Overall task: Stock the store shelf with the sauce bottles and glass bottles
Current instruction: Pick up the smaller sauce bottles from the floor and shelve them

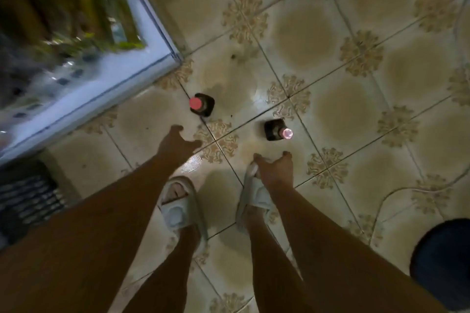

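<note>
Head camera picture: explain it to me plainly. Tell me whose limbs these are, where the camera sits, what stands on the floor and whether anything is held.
There is no machine here. A person wears one camera on the head, and it looks straight down, so you see their own arms, legs and white slippers. Both hands reach down: the left hand and the right hand have spread fingers and hold nothing. On the tiled floor stand two dark bottles, seen from above: one with a red cap ahead of the left hand, one with a pinkish cap ahead of the right. Neither is touched yet. At upper left is a blurred white-framed case with goods inside.
</note>
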